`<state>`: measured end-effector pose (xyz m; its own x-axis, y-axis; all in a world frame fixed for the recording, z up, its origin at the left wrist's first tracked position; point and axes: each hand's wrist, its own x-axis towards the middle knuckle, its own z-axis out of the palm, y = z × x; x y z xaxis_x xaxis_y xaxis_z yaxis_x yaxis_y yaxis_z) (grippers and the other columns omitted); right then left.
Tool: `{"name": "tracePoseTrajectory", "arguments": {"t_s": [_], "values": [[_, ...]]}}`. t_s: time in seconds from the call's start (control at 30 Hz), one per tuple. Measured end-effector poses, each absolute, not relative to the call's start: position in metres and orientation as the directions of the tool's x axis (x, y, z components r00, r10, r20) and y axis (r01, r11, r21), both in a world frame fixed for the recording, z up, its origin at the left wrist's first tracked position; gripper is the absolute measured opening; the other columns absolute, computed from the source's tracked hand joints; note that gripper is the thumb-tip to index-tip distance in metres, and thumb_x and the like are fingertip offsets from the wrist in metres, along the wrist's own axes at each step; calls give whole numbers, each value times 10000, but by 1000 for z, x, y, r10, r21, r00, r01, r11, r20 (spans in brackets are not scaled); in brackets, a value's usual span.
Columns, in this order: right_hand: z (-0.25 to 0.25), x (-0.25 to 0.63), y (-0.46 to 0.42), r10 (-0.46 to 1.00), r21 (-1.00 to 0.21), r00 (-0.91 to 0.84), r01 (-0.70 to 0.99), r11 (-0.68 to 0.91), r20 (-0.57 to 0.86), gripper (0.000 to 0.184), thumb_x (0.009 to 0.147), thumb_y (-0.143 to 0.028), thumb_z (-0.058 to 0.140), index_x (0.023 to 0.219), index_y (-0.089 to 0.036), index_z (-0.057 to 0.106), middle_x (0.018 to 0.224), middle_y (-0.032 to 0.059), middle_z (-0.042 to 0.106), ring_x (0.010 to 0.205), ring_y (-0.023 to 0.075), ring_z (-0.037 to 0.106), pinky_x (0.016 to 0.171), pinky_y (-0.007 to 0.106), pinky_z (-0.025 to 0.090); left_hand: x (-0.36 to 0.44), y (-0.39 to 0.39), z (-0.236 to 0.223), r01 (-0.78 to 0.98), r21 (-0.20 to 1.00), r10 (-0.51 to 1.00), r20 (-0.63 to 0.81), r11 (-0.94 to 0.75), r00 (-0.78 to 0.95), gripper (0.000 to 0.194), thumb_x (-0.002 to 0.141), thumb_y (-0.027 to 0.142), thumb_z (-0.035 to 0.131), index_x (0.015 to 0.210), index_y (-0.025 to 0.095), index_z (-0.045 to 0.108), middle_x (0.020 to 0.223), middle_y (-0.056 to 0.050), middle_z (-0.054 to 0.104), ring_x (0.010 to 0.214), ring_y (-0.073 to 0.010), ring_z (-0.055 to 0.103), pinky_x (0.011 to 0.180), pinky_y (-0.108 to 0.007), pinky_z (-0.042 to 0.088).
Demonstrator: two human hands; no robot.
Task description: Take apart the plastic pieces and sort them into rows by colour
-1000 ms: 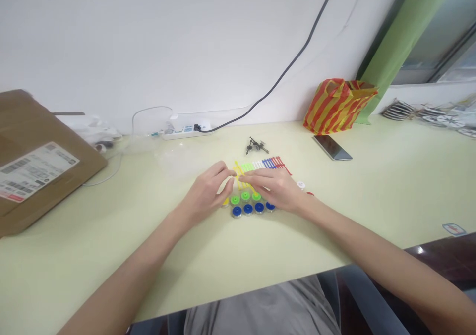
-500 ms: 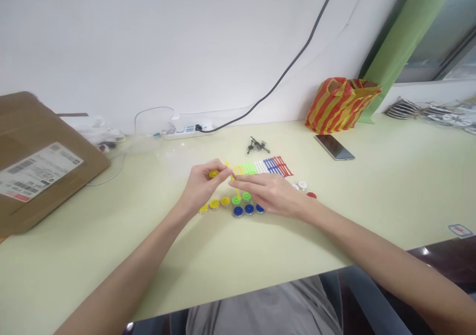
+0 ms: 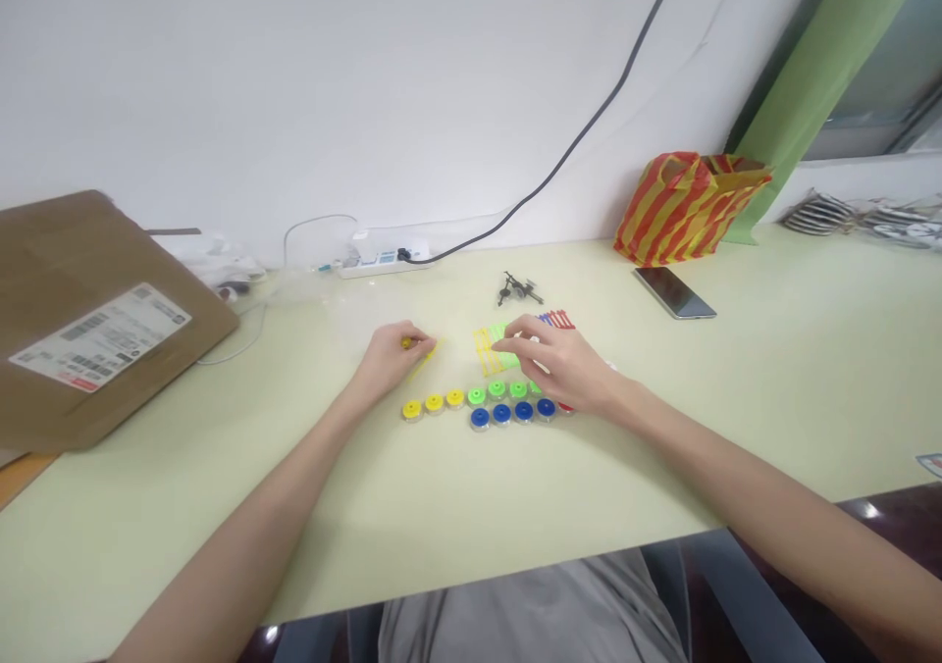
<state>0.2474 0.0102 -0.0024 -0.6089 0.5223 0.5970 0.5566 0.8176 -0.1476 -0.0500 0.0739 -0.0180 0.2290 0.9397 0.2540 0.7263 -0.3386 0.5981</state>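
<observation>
A: You're leaning over a pale table [image 3: 345, 516]. Where are you running risks?

B: Your right hand [image 3: 570, 364] is hanging low over the coloured pieces and partly hiding them, so you could be nudging one unseen. Its fingers are standing apart, with nothing visibly gripped.

A: Are you touching anything there?

B: That we can't tell. Your fingertips are hovering close by the yellow strips [image 3: 484, 353], which are lying beside the green strips [image 3: 507, 357]; a careless brush could be skewing them.

A: And your left hand [image 3: 387, 361]?

B: Its fingers are pinching a loose yellow strip [image 3: 422, 362], slanting beyond the row of yellow round pieces [image 3: 434, 403]. You're also holding a yellow disc [image 3: 406, 343] in that hand.

A: So you're sharing one grip?

B: Yes, and by our judgement that's your likeliest slip: easing up on the strip could be freeing the disc too.
</observation>
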Motion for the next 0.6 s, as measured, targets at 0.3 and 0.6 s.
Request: {"name": "tracePoseTrajectory", "arguments": {"t_s": [0.3,0.6], "values": [[-6,251,14,504,-129,-620,547,827,601,308,933,-53,424,1053,-195,670,1147,100,639,857,160,637,700,272,476,-68,72,10,813,427,917,156,-397,366,244,812,403,587,842,213,738,736,-25,655,678,-192,577,668,-300,407],[-7,251,15,487,-104,-645,538,837,589,294,934,-64,421,1000,-185,680,1114,99,648,767,143,601,653,266,438,-66,65,11,898,211,922,71,-386,380,239,924,407,516,1011,245,669,805,-39,679,693,-222,596,602,-297,342]]}}
